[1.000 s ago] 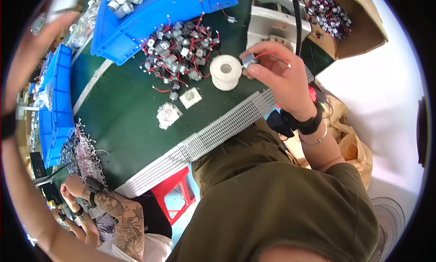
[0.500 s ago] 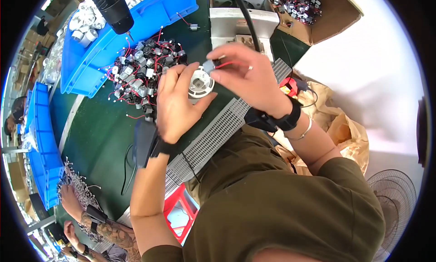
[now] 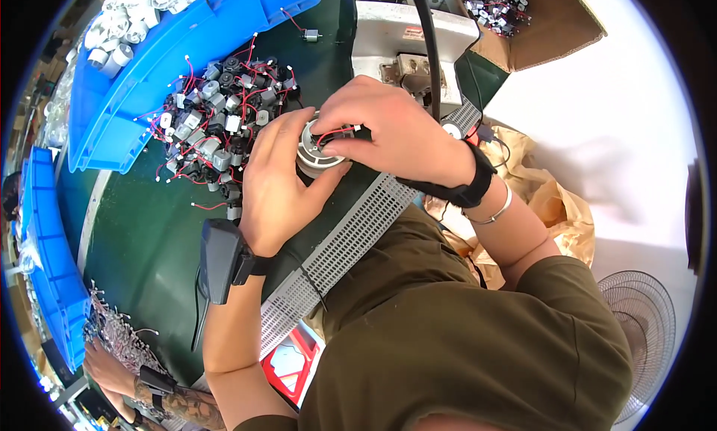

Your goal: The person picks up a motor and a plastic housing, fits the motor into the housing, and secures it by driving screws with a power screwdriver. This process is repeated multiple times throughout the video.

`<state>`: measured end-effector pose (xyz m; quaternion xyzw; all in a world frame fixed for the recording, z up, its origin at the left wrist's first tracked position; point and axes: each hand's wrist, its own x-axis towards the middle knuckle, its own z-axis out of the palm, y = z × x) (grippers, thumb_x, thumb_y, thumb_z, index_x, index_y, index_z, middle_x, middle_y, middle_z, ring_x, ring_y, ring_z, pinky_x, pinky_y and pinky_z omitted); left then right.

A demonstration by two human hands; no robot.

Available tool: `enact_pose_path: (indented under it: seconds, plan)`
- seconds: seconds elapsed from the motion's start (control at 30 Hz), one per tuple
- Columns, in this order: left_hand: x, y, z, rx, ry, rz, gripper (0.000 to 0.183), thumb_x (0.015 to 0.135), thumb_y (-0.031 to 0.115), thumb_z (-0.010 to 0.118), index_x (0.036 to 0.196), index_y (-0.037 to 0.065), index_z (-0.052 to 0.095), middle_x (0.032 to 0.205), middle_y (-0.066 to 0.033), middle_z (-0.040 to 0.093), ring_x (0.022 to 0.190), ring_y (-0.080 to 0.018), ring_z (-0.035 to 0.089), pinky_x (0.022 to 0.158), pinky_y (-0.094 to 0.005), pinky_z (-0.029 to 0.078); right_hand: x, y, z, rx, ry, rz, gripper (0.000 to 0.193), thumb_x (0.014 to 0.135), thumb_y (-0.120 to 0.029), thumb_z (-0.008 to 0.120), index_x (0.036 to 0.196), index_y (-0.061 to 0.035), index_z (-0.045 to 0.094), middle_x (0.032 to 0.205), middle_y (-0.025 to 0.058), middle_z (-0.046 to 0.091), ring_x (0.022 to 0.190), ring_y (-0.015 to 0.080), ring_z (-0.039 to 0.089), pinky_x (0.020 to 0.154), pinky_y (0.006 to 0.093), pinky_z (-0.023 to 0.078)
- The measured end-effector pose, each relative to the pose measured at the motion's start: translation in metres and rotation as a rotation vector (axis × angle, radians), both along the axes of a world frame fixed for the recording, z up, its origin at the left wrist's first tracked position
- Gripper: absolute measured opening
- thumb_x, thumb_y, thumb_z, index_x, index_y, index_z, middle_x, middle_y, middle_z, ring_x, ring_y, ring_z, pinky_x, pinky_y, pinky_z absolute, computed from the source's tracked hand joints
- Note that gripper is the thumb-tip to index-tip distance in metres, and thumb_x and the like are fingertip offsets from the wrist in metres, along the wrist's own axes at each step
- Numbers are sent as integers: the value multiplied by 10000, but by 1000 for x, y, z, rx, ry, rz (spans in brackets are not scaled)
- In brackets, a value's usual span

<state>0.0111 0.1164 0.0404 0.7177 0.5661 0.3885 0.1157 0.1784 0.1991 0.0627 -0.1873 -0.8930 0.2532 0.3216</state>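
Observation:
My left hand (image 3: 280, 181) is closed round the side of a white round plastic housing (image 3: 320, 160), holding it just above the green table. Over its open top, my right hand (image 3: 392, 132) pinches a small motor, mostly hidden by the fingers and seated in or at the housing's middle. A red wire (image 3: 334, 133) curves from the motor to a small white connector near the fingers. Left of my left hand lies a heap of small grey motors (image 3: 216, 136) with red wires.
A blue bin (image 3: 123, 128) of white plastic parts stands far left. One motor (image 3: 311, 35) lies apart near a grey metal machine (image 3: 407, 29). A cardboard box (image 3: 549, 35) holds more motors. At lower left, a co-worker's hand (image 3: 108, 367) touches a wire pile (image 3: 123, 330).
My right hand has moved left and down, bringing the motor from beside the housing into its open top. The view has shifted slightly; the black power driver has mostly left the picture.

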Motion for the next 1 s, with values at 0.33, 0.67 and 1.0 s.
enact_pose_path:
  seconds: [0.33, 0.67, 1.0]
  plan:
    - [-3, 2, -3, 59, -65, -30, 561, 659, 157, 775, 1143, 15, 532, 1095, -162, 582, 1000, -332, 570, 853, -388, 465, 1, 11, 9, 480, -160, 232, 243, 668, 3, 660, 905, -42, 630, 936, 59, 592, 857, 230, 563, 723, 314, 487]
    - [-2, -5, -14, 280, -36, -92, 620, 650, 131, 789, 1171, -45, 503, 1170, -209, 520, 1015, -374, 548, 857, -417, 468, 14, -19, 8, 314, 68, -436, 481, 675, -86, 742, 1133, -113, 599, 1328, 173, 401, 1210, 369, 390, 986, 434, 338]
    - [-5, -6, -15, 190, -114, -101, 502, 693, -1, 712, 1155, -30, 519, 1183, -218, 538, 1051, -357, 560, 901, -391, 452, 47, 5, 10, 569, -436, -579, 804, 558, -386, 802, 1294, -324, 483, 1445, 175, 290, 1321, 390, 290, 996, 600, 216]
